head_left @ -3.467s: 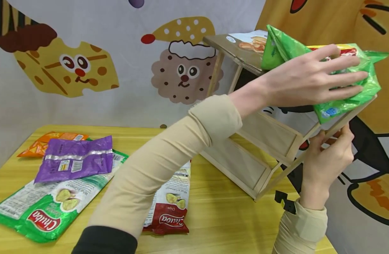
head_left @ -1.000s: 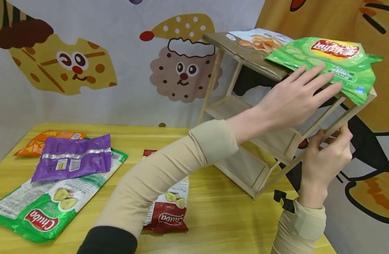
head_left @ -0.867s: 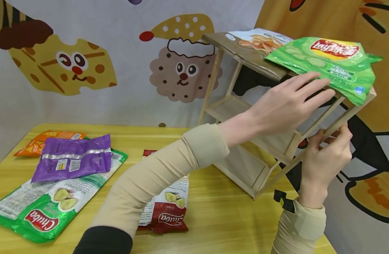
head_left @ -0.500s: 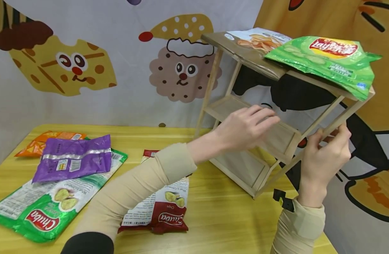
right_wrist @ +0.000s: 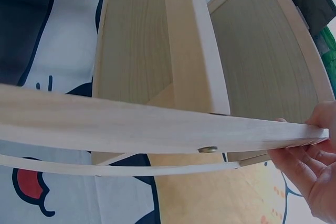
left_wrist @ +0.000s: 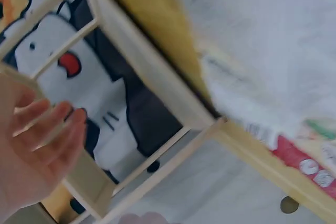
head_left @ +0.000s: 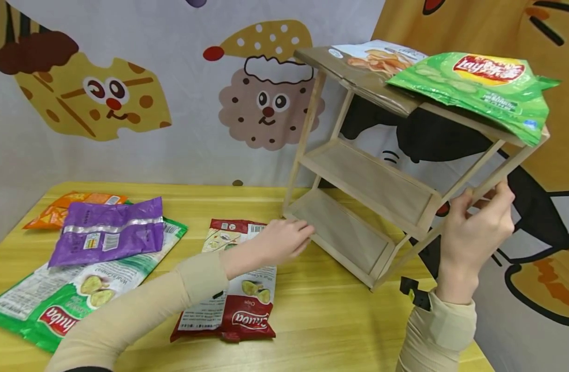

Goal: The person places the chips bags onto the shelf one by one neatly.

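Note:
A wooden three-tier shelf [head_left: 368, 175] stands at the right, its lower two tiers bare. On its top lie a green Lay's chip bag [head_left: 479, 93] and a brown snack bag [head_left: 354, 70] with a white panel. My right hand [head_left: 477, 232] grips the front right post of the shelf, and in the right wrist view its fingers [right_wrist: 299, 169] wrap that post. Loosely bent and holding nothing, my left hand [head_left: 277, 240] hangs above the red-and-white Chuba chip bag [head_left: 249, 305], left of the bottom tier. The left wrist view shows the fingers [left_wrist: 58, 129] in front of the shelf frame.
On the table's left side, a purple packet [head_left: 108, 232] lies across a green-and-white Chuba bag [head_left: 38, 299]. An orange packet [head_left: 57, 209] is behind them. A patterned cloth [head_left: 182, 93] hangs behind the yellow table [head_left: 331, 330].
The green Lay's bag went from my left hand's grip to lying flat on the shelf top. That hand then withdrew down and left over the table. My right hand stayed on the post.

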Available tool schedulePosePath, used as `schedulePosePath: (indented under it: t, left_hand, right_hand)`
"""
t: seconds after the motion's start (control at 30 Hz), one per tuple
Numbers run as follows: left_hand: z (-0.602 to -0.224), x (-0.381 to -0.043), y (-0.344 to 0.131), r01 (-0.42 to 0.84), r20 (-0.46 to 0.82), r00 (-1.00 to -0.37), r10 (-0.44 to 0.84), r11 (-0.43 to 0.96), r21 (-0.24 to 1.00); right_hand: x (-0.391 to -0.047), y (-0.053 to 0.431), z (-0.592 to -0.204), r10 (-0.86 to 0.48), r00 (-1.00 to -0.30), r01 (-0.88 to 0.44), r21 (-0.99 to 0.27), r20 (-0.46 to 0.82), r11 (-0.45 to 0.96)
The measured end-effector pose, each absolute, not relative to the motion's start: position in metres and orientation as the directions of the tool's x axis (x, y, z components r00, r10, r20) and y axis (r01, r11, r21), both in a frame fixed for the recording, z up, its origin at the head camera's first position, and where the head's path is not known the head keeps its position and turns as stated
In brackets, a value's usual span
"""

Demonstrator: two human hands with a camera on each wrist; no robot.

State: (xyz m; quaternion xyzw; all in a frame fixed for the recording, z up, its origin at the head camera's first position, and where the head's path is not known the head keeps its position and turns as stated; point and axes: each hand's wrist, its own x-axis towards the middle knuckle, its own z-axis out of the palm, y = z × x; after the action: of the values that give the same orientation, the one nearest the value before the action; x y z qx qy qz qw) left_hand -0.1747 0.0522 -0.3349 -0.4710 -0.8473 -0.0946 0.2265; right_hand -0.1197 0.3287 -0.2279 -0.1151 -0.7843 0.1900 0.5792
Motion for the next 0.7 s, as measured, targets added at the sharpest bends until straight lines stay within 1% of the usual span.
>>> schedulePosePath:
  t: [0.1,0.23,0.4,0.5,0.57,0.7]
  left_hand:
    - [-0.346,-0.157,0.036,0.834,0.303,-0.512,0.804,0.549,-0.048]
    - [-0.354,-0.132,0.015,0.817,0.118,-0.569,0.814,0.576,-0.025]
    - [-0.362,-0.111,-0.006,0.771,-0.071,-0.633,0.771,0.636,0.033]
    - [-0.365,-0.102,-0.015,0.722,-0.191,-0.66,0.727,0.683,0.107]
    - [-0.366,-0.099,-0.018,0.692,-0.247,-0.668,0.702,0.708,0.14]
    - [-0.37,-0.097,-0.02,0.676,-0.278,-0.673,0.685,0.723,0.143]
  right_hand:
    - [-0.12,0.329,-0.228,0.41,-0.303,-0.035,-0.44,0.86,0.897]
    - [-0.12,0.329,-0.228,0.413,-0.306,-0.037,-0.444,0.858,0.895]
    - [-0.12,0.329,-0.228,0.413,-0.306,-0.029,-0.442,0.858,0.897]
    - [-0.12,0.329,-0.228,0.413,-0.306,-0.024,-0.44,0.858,0.897]
    - [-0.121,0.329,-0.229,0.412,-0.307,-0.023,-0.439,0.858,0.898]
    - [-0.121,0.33,-0.229,0.41,-0.309,-0.021,-0.437,0.859,0.899]
